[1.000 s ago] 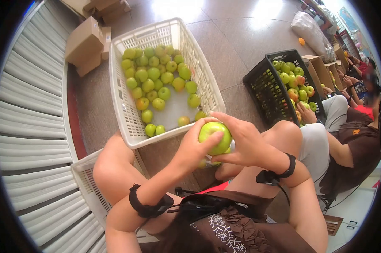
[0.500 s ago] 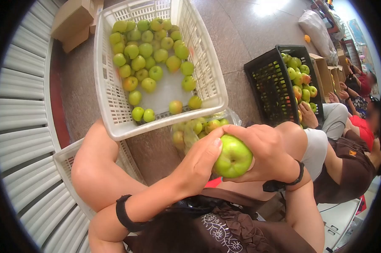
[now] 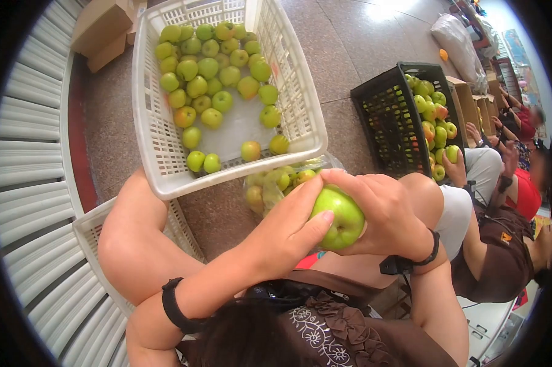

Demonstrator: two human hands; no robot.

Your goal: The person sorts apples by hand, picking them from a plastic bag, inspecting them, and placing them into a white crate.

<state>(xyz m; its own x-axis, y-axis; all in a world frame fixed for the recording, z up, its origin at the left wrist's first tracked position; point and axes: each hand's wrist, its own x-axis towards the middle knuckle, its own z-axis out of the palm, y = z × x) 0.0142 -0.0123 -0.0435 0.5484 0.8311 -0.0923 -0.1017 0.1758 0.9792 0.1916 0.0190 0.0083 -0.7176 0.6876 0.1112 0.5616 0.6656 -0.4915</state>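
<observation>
Between my two hands is a green apple (image 3: 343, 221), its dimpled end turned up toward me. My left hand (image 3: 294, 223) grips it from the left, the thumb lying across its face. From the right, my right hand (image 3: 383, 211) is wrapped round it, with the fingers partly hidden behind the fruit. Just beyond my hands, a clear plastic bag (image 3: 322, 164) holds several green and reddish apples. Past that stands a white plastic crate (image 3: 227, 169) with many loose green apples on its floor.
A black crate (image 3: 380, 131) of apples stands at the right, where a co-worker's hand (image 3: 454, 168) holds an apple. Cardboard boxes (image 3: 107, 30) lie at the upper left. White slats (image 3: 34, 177) run along the left side. Farther right sit other people.
My left thumb has slid down across the apple's face, and the apple has turned slightly in my hands. The co-worker's hand has lifted an apple at the black crate.
</observation>
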